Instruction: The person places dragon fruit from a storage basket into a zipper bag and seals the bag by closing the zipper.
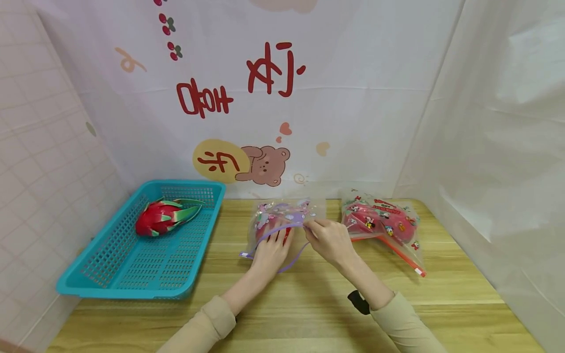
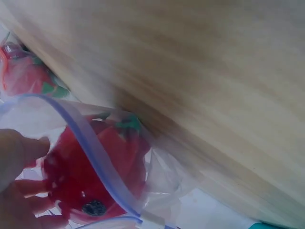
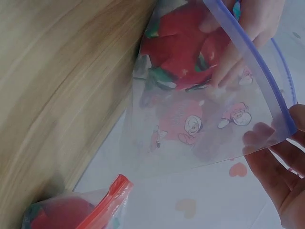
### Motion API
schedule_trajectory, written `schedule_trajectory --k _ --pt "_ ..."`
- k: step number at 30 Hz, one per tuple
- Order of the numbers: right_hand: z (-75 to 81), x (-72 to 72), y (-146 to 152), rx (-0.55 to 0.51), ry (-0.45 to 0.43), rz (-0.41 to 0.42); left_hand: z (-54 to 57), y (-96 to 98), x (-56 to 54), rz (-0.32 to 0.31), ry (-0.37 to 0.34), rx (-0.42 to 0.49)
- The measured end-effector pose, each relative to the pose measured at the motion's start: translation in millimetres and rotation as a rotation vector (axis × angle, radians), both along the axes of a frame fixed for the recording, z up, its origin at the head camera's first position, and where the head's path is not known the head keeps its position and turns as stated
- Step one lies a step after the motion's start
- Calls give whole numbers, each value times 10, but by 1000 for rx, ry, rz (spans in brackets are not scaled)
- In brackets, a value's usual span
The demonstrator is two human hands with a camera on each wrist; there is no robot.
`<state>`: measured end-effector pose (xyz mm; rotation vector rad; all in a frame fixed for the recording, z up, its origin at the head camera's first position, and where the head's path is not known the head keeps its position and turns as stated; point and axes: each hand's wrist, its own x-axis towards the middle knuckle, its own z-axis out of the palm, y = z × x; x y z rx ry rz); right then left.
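Note:
A clear zip bag with a purple closure [image 1: 289, 215] and cartoon prints has its mouth spread apart above the wooden table. My left hand [image 1: 271, 252] reaches through that mouth. Inside lies a red dragon fruit [image 2: 95, 171] with green-tipped scales; the left fingers [image 3: 231, 62] extend fairly straight against it in the right wrist view. At the bag's right corner, my right hand [image 1: 328, 240] pinches the purple edge between thumb and fingers. Part of the fruit is hidden behind the left hand and the printed plastic.
To the left stands a turquoise basket [image 1: 205, 250] with another dragon fruit [image 1: 161, 218] in it. Two filled bags with red closures, including one zip bag [image 1: 403, 225], lie at the right. A printed white curtain [image 1: 353, 122] hangs behind the wooden table [image 1: 309, 314].

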<state>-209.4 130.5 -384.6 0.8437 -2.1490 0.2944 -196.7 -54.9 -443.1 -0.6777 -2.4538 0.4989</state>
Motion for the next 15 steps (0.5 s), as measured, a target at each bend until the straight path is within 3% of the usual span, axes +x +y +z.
schedule_trajectory --k 3,8,11,15 --pt "-2 -1 -4 -13 17 -13 -18 -16 21 -20 -8 -24" --pt "0 -5 -11 -30 30 -9 -52 -6 2 -18 34 25" --pt "3 -3 -17 -38 35 -1 -70 28 -37 4 79 55" --pt "10 5 -27 -52 46 14 -78 85 -92 60 119 26"
